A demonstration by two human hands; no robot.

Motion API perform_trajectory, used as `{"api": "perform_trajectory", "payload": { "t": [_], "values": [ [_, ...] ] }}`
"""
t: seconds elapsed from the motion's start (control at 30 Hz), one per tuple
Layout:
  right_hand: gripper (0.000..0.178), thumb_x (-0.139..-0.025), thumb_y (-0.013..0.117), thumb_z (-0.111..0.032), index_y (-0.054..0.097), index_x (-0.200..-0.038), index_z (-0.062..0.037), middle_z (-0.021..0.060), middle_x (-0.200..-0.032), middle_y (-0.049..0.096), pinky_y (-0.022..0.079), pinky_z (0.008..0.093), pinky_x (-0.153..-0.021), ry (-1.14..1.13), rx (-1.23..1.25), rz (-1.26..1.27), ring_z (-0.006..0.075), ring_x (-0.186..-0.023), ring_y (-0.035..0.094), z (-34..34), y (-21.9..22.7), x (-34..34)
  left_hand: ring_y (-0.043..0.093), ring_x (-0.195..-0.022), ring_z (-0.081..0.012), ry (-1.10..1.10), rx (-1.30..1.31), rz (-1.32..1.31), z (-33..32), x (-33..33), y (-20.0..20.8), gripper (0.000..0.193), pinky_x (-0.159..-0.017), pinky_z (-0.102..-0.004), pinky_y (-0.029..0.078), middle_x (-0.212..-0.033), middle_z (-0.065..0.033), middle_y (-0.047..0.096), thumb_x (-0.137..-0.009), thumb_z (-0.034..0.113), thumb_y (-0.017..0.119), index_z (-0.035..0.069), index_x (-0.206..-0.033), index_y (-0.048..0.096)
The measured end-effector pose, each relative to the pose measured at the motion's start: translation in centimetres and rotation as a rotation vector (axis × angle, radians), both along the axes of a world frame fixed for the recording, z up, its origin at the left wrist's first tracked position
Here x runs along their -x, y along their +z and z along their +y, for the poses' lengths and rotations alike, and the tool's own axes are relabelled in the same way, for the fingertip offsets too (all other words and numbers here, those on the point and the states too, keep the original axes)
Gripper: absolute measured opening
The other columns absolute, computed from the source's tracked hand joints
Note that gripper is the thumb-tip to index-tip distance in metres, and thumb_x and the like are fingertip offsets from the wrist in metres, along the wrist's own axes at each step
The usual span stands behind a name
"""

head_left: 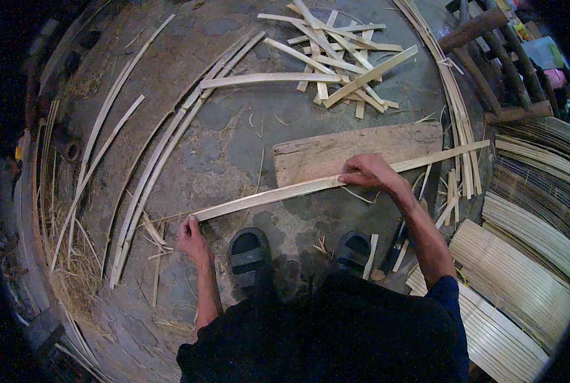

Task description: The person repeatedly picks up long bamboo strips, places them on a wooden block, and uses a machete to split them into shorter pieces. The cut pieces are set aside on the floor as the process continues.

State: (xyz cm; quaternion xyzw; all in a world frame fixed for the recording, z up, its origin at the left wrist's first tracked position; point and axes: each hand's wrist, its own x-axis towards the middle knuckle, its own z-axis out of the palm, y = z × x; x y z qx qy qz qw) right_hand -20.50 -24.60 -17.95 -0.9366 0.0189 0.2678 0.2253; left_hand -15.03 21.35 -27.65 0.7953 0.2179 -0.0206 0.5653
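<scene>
A long, pale strip of split bamboo (266,199) stretches across in front of me, slanting up to the right. My left hand (193,241) pinches its left end between thumb and fingers. Further along, my right hand (367,172) is closed round the strip, and the free end runs on to the right past it. Behind the right hand a worn wooden board (361,143) lies on the floor, and the strip passes over its near edge. A thin curled shaving hangs by the right hand.
A criss-cross pile of short strips (345,54) lies beyond the board. Long strips (160,159) and fibre shavings (74,281) cover the left floor. Slatted bundles (521,262) stand at right, below a wooden frame (502,64). A dark long-handled tool (398,244) lies beside my right sandal (352,249).
</scene>
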Motion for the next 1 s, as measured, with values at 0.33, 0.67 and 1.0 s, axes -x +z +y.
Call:
{"api": "perform_trajectory", "payload": {
  "t": [0.33,0.67,1.0],
  "values": [
    [0.032,-0.084,0.060,-0.040,0.066,-0.088,-0.0091,0.0113,-0.085,0.065,0.041,0.0441,-0.081,0.123,0.250,-0.178,0.0303,-0.085,0.061,2.9,5.9,-2.0,0.044,-0.117,-0.0392,-1.148,-0.258,-0.588,-17.7,-2.6,12.7,0.066,-0.099,-0.0463,0.036,-0.123,-0.0217,0.048,-0.074,0.025,0.075,0.001,-0.128,0.044],
    [0.028,-0.078,0.067,-0.035,0.061,-0.082,-0.0074,0.0115,-0.081,0.062,0.041,0.0470,-0.080,0.130,0.267,-0.373,0.0312,-0.085,0.060,3.7,8.0,-3.3,0.061,-0.065,-0.0379,-1.264,-0.304,-0.466,-25.2,-3.4,9.6,0.043,-0.056,-0.0426,0.047,-0.070,-0.0183,0.062,-0.076,0.025,0.072,0.006,-0.111,0.055],
    [0.027,-0.083,0.061,-0.016,0.059,-0.106,-0.0029,0.0142,-0.100,0.058,0.046,0.0404,-0.083,-0.676,0.058,-0.747,0.0337,-0.094,0.056,-0.9,5.9,14.9,0.046,-0.055,-0.0115,-1.140,-0.230,-0.270,-23.9,-8.8,14.0,0.021,-0.049,-0.0303,0.038,-0.061,0.0011,0.051,-0.086,0.021,0.066,0.002,-0.093,0.061]
  ]
}}
